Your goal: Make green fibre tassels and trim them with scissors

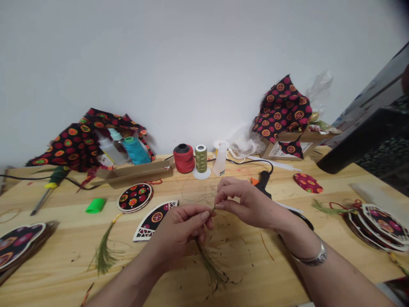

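Between thumb and fingers, my left hand point(187, 224) pinches the top of an olive-green thread tassel point(209, 264), whose loose strands hang down over the table. My right hand point(241, 202) is closed in a pinch at the same spot, holding thread at the tassel's top; the fingertips of both hands nearly touch. Thin loose thread point(194, 196) curls on the table behind them. Just left of my left hand lies a fan-shaped piece point(156, 217) with a white cut-out frame and patterned fabric. A round patterned piece point(134, 198) with a finished green tassel point(107, 251) lies farther left.
Red point(184, 160) and olive point(201, 160) thread spools stand at the back beside a white bottle point(220, 162). A black glue gun point(263, 183) lies behind my right wrist. Left are a screwdriver point(47, 192) and green ring point(95, 205); right, stacked ornaments point(380, 226) and a fabric-filled box point(284, 145).
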The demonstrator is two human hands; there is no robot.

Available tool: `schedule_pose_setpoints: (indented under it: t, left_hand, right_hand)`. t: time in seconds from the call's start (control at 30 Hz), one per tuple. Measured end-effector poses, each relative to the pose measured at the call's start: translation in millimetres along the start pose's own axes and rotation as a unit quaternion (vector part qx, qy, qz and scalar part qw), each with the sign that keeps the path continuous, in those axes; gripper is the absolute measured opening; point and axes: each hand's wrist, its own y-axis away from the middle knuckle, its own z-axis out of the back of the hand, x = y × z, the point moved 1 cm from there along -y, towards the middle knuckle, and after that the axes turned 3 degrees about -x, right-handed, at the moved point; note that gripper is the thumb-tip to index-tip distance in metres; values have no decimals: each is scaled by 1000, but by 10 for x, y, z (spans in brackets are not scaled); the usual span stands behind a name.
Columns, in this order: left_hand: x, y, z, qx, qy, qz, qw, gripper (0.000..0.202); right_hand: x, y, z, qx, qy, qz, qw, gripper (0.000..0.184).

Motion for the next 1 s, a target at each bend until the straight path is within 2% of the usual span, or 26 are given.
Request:
schedule_pose_setpoints:
  t: [0.27,0.37,0.43,0.5,0.6,0.7,0.83,0.93,1.0]
  left_hand:
    - [12,-19,9,-8,0,10,1000,12]
    - [14,-50,35,-32,16,0,999,12]
    - [4,-74,47,-50,34,-8,998,14]
    - [-14,-91,50,-61,54,-12,997,14]
    - [-48,-96,48,-66,83,-12,994,14]
    - [-69,-83,50,-68,112,-7,991,13]
    - [-69,-75,63,-66,140,-4,988,10]
    - [-65,-84,71,-70,152,-7,986,10]
    - [-66,-93,75,-74,156,-10,985,11]
  right_hand:
    - [-42,-10,-38,-10,17,7,1000,12]
    - [-3,-27,43,-73,80,-9,994,11]
    - [66,24,156,-104,171,-55,978,14]
    - [133,164,275,-82,279,-127,948,18]
    - [150,516,390,-8,402,-226,887,19]
    - [57,878,393,29,451,-267,851,19]
    - [-100,1137,276,60,423,-276,861,32]
    - [-183,1198,196,48,416,-293,860,42]
    - [-204,1220,178,38,416,-303,857,43]
